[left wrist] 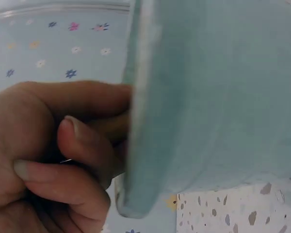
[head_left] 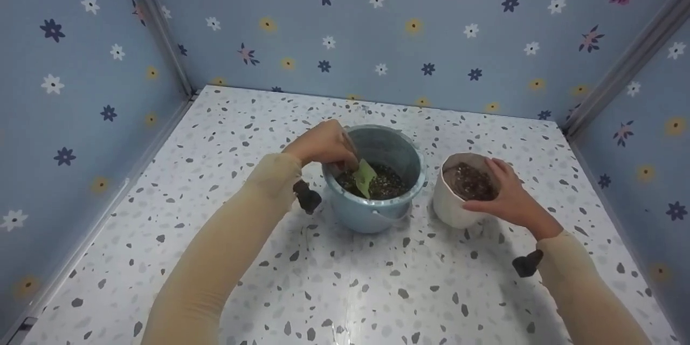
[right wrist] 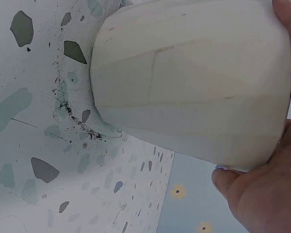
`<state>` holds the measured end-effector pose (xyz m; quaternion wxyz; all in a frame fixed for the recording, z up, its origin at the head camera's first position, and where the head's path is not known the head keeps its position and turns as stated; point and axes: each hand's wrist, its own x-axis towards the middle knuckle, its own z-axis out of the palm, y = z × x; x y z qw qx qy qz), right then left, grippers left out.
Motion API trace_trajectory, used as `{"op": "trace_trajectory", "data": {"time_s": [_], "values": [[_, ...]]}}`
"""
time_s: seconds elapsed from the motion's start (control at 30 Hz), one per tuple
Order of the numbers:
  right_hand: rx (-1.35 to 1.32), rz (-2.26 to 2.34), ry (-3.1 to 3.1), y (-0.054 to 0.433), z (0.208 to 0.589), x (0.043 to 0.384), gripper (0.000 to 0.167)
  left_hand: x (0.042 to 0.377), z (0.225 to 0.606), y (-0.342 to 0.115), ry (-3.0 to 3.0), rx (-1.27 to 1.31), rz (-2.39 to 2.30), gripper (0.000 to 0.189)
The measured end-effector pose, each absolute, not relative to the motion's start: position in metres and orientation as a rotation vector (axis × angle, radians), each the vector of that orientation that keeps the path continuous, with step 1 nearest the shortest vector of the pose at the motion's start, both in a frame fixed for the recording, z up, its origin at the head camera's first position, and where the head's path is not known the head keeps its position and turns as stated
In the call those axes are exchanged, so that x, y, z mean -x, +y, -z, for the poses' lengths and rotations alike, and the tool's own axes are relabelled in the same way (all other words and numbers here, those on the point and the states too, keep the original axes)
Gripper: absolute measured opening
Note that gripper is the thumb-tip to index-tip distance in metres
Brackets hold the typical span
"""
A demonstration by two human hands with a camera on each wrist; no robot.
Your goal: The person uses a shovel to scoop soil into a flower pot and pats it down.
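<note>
In the head view, a light blue bucket [head_left: 372, 215] with dark soil in its bottom stands near the middle of the table. My left hand [head_left: 326, 145] reaches over its left rim and grips a small garden trowel, whose green blade [head_left: 365, 177] points down at the soil. The left wrist view shows the curled fingers [left wrist: 87, 150] beside the bucket's wall [left wrist: 223, 92], which hides the blade. To the right, a white pot [head_left: 455, 210] holds dark soil [head_left: 474, 180]. My right hand [head_left: 509, 194] holds that pot at its rim, thumb in front and fingers on the far side.
The white speckled table [head_left: 345, 285] is bounded at the back and both sides by blue flowered panels [head_left: 377, 27]. The bucket's handle [head_left: 388, 216] hangs down its front. Dark crumbs [right wrist: 80, 124] lie beside the pot's base in the right wrist view.
</note>
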<state>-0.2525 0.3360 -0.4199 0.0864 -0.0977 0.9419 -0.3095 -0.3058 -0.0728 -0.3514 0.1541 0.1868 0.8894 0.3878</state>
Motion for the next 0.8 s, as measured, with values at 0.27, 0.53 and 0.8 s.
{"op": "trace_trajectory", "data": {"time_s": [0.27,0.53,0.8], "values": [[0.288,0.922,2.809,0.335,0.42,0.251,0.121,0.303,0.354,-0.064,2.533,-0.455,-1.173,0.015],[0.304,0.926,2.806,0.334,0.42,0.25,0.118,0.299,0.356,-0.069,2.397,-0.324,-1.375,0.016],[0.318,0.923,2.8,0.335,0.418,0.252,0.118,0.297,0.355,-0.075,2.276,-0.216,-1.501,0.024]]}}
